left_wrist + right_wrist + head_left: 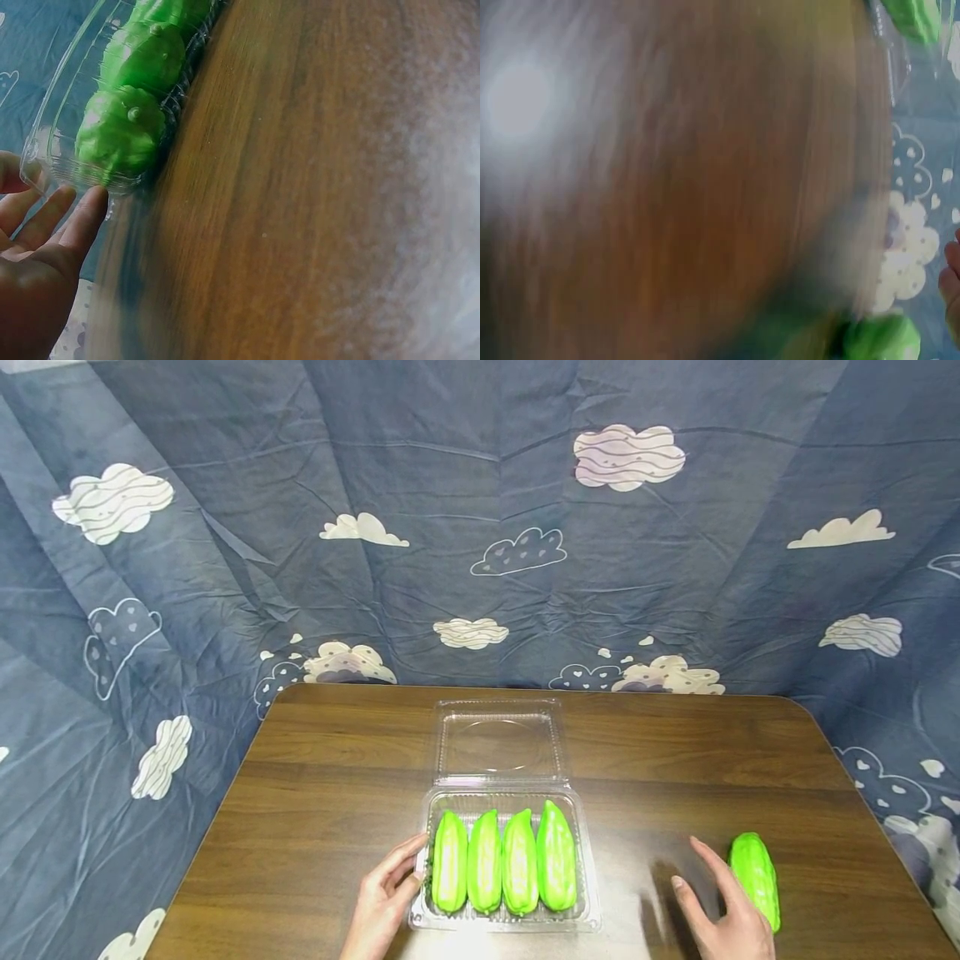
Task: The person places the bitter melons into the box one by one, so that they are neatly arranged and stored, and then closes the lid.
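Note:
A clear plastic clamshell container (592,917) stands with its lid (498,714) folded back. Inside it, several bright green, ridged gourd-like vegetables (521,864) lie side by side, pointed ends toward the back. My left hand (381,893) touches the container's left rim, its fingers fairly straight; in the left wrist view the fingertips (96,201) meet the container's end. My right hand (723,910) is off to the right, thumb and fingers spread and holding nothing. Just beyond it lies one more green gourd-like vegetable (756,877), partly hidden by the hand.
Everything rests on a brown wooden table (322,793) with rounded back corners. A blue cloth (450,485) printed with clouds hangs behind it and along both sides. Bright glare falls on the table's front edge.

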Demonstrator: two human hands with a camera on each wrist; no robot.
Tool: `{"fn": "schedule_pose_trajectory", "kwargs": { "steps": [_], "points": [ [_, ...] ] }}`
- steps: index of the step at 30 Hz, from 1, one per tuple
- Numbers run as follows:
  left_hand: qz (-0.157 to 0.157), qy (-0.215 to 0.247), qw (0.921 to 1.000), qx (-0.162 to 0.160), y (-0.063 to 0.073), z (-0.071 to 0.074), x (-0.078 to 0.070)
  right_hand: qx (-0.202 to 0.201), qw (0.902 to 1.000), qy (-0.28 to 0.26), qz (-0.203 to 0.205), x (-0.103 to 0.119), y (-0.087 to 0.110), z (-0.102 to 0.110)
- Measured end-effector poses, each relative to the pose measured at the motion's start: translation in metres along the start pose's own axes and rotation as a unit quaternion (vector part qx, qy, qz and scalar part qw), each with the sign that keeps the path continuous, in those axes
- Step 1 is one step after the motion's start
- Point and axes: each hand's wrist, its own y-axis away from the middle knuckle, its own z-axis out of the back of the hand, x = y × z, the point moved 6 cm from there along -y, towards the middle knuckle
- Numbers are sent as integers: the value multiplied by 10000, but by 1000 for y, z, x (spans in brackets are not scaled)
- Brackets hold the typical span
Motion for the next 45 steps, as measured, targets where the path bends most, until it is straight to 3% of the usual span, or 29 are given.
{"fn": "schedule_pose_trajectory", "kwargs": {
  "steps": [7, 12, 17, 22, 26, 32, 39, 45],
  "points": [
    [-51, 9, 10000, 27, -1, -2, 0, -457, 9969, 93, -629, -21, -2, 21],
    [-40, 56, 10000, 35, -1, -4, 0, -846, 9933, 16, -783, -41, -6, 31],
    [45, 73, 10000, 1, -1, -3, -1, -324, 9890, 313, -1406, -68, -15, 34],
    [-8, 50, 10000, 43, -2, -2, -3, 266, 9745, 482, -2173, -94, -22, 32],
    [-100, -4, 9999, 86, -2, -2, -3, 789, 9648, 608, -2432, -103, -26, 27],
    [-48, 20, 9999, 94, -2, -1, -1, 1079, 9635, 586, -2379, -105, -28, 24],
    [45, 16, 10000, 19, -2, -1, -2, 1084, 9766, 538, -1776, -94, -29, 24],
    [127, -44, 9999, -17, -1, -2, -2, 1326, 9789, 571, -1447, -84, -29, 20]
  ]
}}
